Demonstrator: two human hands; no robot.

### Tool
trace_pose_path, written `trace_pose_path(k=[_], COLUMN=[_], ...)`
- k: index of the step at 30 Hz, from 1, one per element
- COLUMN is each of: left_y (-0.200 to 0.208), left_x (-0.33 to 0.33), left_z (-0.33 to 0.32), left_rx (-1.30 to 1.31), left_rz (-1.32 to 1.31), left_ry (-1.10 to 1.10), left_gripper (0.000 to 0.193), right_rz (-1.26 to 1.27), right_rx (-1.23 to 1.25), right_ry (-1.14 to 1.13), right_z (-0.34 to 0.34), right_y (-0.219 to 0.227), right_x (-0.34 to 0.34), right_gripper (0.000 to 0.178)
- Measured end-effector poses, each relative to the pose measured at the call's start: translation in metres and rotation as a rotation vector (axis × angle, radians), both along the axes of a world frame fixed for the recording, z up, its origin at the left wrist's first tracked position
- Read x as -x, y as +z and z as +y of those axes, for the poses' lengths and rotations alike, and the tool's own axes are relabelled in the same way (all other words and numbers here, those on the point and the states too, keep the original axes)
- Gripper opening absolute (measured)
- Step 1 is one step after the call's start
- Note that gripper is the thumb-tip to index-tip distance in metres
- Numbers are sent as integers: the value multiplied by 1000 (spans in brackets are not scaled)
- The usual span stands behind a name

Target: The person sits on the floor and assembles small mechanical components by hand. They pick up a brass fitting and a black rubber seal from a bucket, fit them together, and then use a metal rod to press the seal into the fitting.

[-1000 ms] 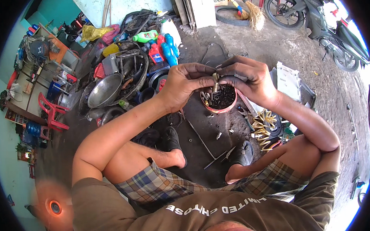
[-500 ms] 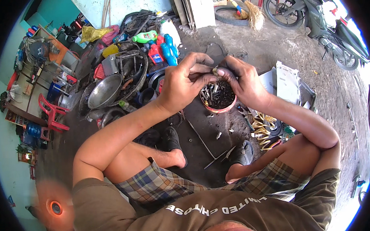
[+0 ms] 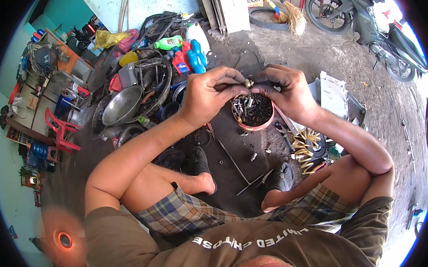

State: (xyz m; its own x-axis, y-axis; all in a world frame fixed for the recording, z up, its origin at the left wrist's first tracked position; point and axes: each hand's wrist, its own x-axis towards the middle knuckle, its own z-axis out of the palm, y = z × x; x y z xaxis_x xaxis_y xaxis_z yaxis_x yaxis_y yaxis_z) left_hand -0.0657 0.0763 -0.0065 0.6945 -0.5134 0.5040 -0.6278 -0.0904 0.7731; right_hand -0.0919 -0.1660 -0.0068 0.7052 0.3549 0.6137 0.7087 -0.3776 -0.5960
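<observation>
A small brassy metal part, too small to name exactly, sits between the fingertips of both hands. My left hand pinches it from the left, with thumb and fingers closed. From the right, my right hand pinches it too; its fingers are dark with grime. Just below them on the floor stands a round red-rimmed tub, filled with dark and silvery bolts and other small hardware. My hands cover part of its far rim.
Between my feet lies a T-handle wrench, near a loose metal piece. Pliers and a yellow coiled hose are right of the tub. A metal bowl and bottles crowd the left. A motorbike stands far right.
Both hands have shifted slightly, lower and a little apart, and the metal part between the fingertips shows more plainly. My right fingers have changed their hold.
</observation>
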Motion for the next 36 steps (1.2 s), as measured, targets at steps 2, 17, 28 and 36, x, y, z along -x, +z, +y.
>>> trace_pose_path(k=[2,17,28,36], left_y=[-3,-3,-10,-13], left_x=[1,-1,-5,-8], left_z=[0,-2,0,1], left_rx=[100,10,-29,99], left_rz=[113,-358,-340,203], left_ry=[-24,93,107,0], left_gripper=[20,17,18,16], right_rz=[-24,84,264,-297], right_rx=[-8,21,-16,193], right_ry=[9,-104,-105,31], right_z=[0,2,13,-9], right_y=[1,-9,-15,-16], right_x=[0,0,1,-12], right_gripper=[17,26,30,26])
